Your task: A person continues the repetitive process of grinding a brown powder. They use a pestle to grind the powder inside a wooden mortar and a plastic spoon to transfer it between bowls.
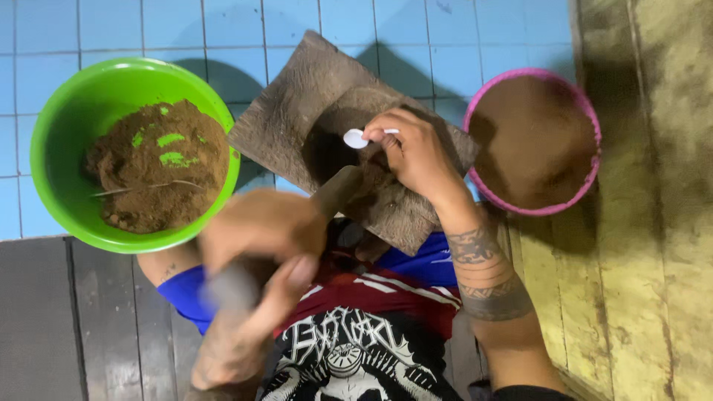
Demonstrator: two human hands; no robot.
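Observation:
My right hand (417, 157) pinches a small white spoon (356, 138) over a dark, worn wooden slab (297, 111) that rests tilted between my knees. My left hand (252, 241), blurred and close to the camera, grips a wooden pestle-like stick (338, 189) whose far end points at the slab's hollow just below the spoon. A green plastic bowl (56, 126) on the left holds a heap of brown powder (160, 171). To the right stands a pink-rimmed bowl (593, 148), nearly full of the same brown powder (531, 137).
Blue tiled floor (111, 30) lies behind the bowls and slab. Dark grey planks (44, 319) are at the lower left, and a yellowish wooden board surface (646, 223) runs down the right side. A thin stick lies across the powder in the green bowl.

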